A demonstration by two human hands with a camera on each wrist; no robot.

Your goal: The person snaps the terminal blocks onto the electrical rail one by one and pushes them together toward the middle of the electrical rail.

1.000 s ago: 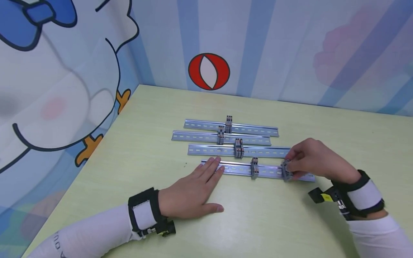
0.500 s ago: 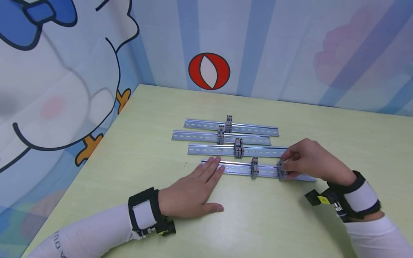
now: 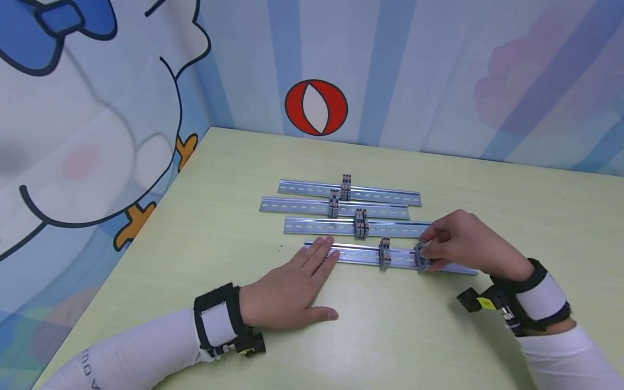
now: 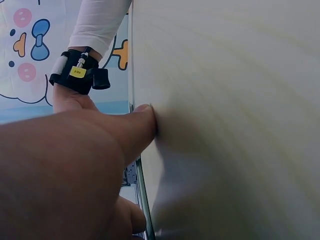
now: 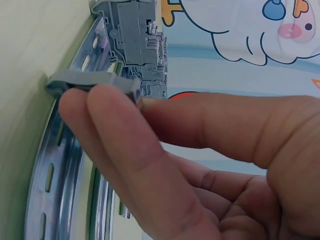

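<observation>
My right hand (image 3: 463,244) pinches a grey terminal block (image 3: 421,257) between thumb and fingers at the right part of the nearest slotted metal DIN rail (image 3: 358,254). In the right wrist view this thin block (image 5: 95,79) sits across the rail (image 5: 50,165), partly covered by fingertips. A second terminal block (image 3: 384,253) stands upright on the same rail, left of the pinched one. My left hand (image 3: 292,295) lies flat, fingers straight, its fingertips over the rail's left end. The left wrist view shows mostly that hand's thumb (image 4: 132,130) against the tabletop.
Behind the nearest rail lie three more DIN rails: a far one (image 3: 312,188), a middle one (image 3: 292,205) and a closer one (image 3: 317,225). Each bears terminal blocks near its middle. The printed wall (image 3: 400,81) bounds the pale table (image 3: 370,336) at the back and left.
My right hand has slid left along the nearest rail with the terminal block, towards the standing block. The left hand has stayed in place.
</observation>
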